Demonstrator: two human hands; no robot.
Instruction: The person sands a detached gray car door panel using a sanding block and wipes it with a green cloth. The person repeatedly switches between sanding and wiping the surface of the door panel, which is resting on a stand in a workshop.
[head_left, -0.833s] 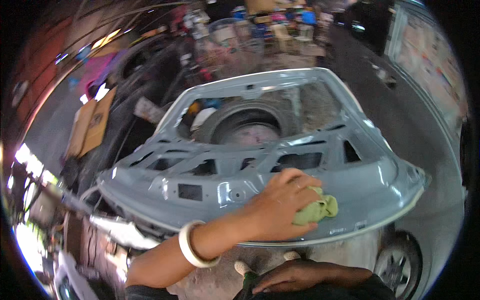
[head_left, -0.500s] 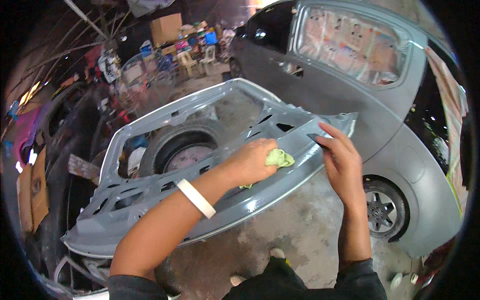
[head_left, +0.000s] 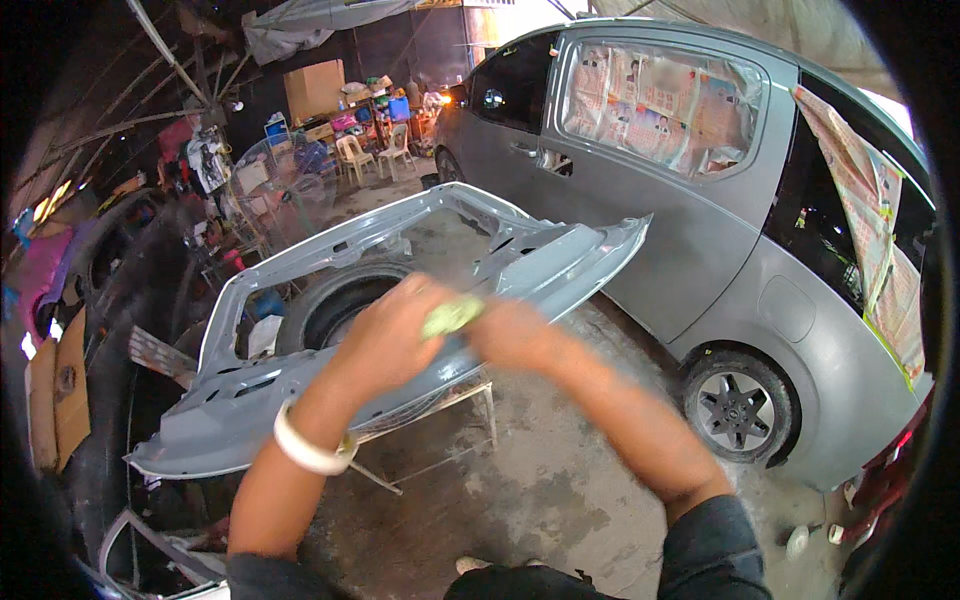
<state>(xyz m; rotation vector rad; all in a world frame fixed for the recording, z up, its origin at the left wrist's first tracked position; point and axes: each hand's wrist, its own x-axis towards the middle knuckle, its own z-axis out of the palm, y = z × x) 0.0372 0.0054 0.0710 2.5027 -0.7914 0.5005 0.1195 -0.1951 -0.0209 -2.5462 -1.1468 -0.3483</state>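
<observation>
My left hand (head_left: 395,325), with a white band on its wrist, is closed round a crumpled light-green cloth (head_left: 452,316). My right hand (head_left: 510,335) meets the cloth's other side. Its fingers are curled and blurred by motion, and whatever it holds is hidden. Both hands are raised over a grey car tailgate (head_left: 215,432) with a large window opening. The tailgate lies on a metal stand (head_left: 490,412), its inner side up. A tyre (head_left: 310,318) shows through the opening.
A grey car (head_left: 650,235) with paper and plastic over its side window stands to the right; its rear wheel (head_left: 738,408) is near me. A wire fan guard (head_left: 285,190), plastic chairs (head_left: 396,150) and clutter lie behind. Cardboard (head_left: 68,390) leans at left.
My left hand has lifted the cloth off the tailgate and moved left. My right hand has come left from the panel's right end to the cloth. The view has tilted up.
</observation>
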